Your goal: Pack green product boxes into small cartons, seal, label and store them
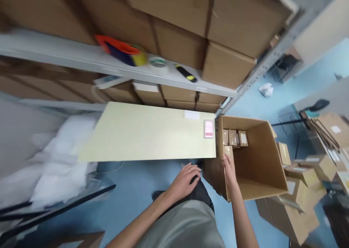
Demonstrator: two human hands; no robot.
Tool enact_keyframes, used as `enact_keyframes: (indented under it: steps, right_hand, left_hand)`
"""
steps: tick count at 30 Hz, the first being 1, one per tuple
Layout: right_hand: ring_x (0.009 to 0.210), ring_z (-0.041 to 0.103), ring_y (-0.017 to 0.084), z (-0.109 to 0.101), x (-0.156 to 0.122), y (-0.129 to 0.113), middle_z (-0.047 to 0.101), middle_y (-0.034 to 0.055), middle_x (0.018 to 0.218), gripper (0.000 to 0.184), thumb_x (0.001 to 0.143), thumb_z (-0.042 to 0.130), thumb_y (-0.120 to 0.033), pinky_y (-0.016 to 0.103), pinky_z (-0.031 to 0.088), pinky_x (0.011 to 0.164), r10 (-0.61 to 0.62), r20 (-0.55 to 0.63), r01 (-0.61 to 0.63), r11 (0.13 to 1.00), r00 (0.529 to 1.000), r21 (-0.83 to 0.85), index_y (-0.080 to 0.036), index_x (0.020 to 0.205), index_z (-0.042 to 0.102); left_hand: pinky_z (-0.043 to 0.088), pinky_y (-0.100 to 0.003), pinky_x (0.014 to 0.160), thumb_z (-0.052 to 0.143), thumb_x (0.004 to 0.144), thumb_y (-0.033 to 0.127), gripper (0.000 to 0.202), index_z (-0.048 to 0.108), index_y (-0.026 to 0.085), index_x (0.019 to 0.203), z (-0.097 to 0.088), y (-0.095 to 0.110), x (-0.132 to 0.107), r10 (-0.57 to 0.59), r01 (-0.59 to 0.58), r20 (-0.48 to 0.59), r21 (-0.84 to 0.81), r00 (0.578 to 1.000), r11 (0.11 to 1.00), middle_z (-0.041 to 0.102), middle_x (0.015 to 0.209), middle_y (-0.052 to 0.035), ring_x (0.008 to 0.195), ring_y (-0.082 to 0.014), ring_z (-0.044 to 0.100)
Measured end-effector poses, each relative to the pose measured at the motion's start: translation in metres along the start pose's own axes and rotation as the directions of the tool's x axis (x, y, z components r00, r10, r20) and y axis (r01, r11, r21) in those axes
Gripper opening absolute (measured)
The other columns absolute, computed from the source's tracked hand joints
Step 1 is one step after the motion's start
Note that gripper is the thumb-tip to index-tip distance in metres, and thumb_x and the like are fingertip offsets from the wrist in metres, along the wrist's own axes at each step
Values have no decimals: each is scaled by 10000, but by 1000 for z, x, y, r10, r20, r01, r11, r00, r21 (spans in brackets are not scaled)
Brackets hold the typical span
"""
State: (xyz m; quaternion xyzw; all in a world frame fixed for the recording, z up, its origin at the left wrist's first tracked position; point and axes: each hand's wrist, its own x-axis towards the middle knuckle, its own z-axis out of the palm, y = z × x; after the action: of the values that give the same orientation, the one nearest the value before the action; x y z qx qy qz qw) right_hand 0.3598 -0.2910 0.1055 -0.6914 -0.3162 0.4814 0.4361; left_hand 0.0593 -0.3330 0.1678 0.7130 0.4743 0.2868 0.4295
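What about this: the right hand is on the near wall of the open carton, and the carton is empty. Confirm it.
Not quite. In the head view the right hand does rest on the near wall of the open carton, but the carton is not empty: several small boxes sit along its far side.

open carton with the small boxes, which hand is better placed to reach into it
Right, probably. The right hand is already at the near wall of the open carton, just below the small boxes packed at its far end. The left hand hangs lower, outside the carton, below the table edge.
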Motion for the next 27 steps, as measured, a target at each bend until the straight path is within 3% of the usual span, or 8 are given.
enact_keyframes:
  steps: [2, 4, 7, 10, 14, 19, 24, 27]
  right_hand:
    - [1507, 695, 374, 46, -43, -21, 759, 159, 1563, 724, 827, 850, -728, 535, 558, 1270, 10, 77, -8, 1000, 997, -18, -253, 1373, 826]
    - [1502, 699, 382, 95, -84, -33, 759, 165, 1564, 741, 809, 863, -741, 548, 539, 1290, 4, 196, 4, 999, 981, -40, -253, 1365, 826]
    - [1484, 710, 394, 171, -138, -40, 777, 168, 1535, 717, 800, 877, -738, 567, 535, 1289, -7, 411, 46, 995, 911, -85, -258, 1331, 835]
    - [1446, 734, 407, 246, -184, -43, 813, 171, 1468, 701, 777, 886, -740, 587, 549, 1268, -20, 585, 122, 983, 810, -135, -255, 1281, 843]
    - [1372, 772, 397, 336, -245, -51, 850, 156, 1383, 616, 791, 897, -697, 594, 563, 1253, -44, 795, 262, 954, 605, -147, -264, 1227, 850]
    - [1330, 787, 380, 423, -316, -62, 864, 132, 1339, 509, 846, 882, -648, 583, 594, 1217, -16, 949, 409, 905, 314, -120, -292, 1210, 857]
    - [1289, 805, 374, 501, -377, -50, 876, 123, 1310, 531, 847, 894, -667, 594, 585, 1231, 150, 986, 422, 891, 71, -166, -284, 1212, 851]
    - [1265, 812, 387, 545, -416, -36, 885, 130, 1262, 551, 802, 939, -664, 604, 587, 1225, 230, 972, 414, 890, -50, -190, -269, 1176, 853]
  left_hand:
    - [564, -592, 1260, 603, 981, 287, 209, 799, 330, 922, -33, -9, -63, -152, 141, -171, -73, 974, 987, 875, 1238, -16, 1215, -311, 816]
    - [619, -574, 1180, 625, 950, 333, 190, 806, 336, 892, -57, -14, -124, -286, 244, -316, -165, 905, 956, 882, 1225, -26, 1195, -338, 823]
    - [647, -536, 1138, 655, 942, 384, 162, 804, 326, 915, -84, -13, -205, -425, 315, -500, -291, 755, 903, 881, 1248, -52, 1209, -336, 823]
    - [644, -503, 1154, 651, 973, 376, 166, 790, 304, 917, -105, -8, -271, -479, 314, -640, -363, 600, 878, 876, 1255, -57, 1200, -299, 825]
    - [629, -479, 1173, 635, 989, 286, 171, 805, 273, 974, -134, -8, -343, -492, 290, -773, -402, 401, 869, 867, 1270, -72, 1215, -265, 820]
    - [590, -481, 1212, 579, 981, 178, 231, 797, 252, 973, -161, -12, -413, -517, 273, -846, -470, 130, 839, 856, 1309, -83, 1270, -252, 796]
    - [565, -471, 1246, 574, 1029, 216, 211, 783, 243, 1043, -175, -22, -462, -547, 250, -820, -572, -167, 781, 840, 1329, -84, 1314, -257, 779]
    - [529, -484, 1298, 693, 1003, 246, 261, 744, 239, 1259, -181, -36, -492, -589, 140, -699, -684, -405, 716, 796, 1418, -101, 1393, -276, 739]
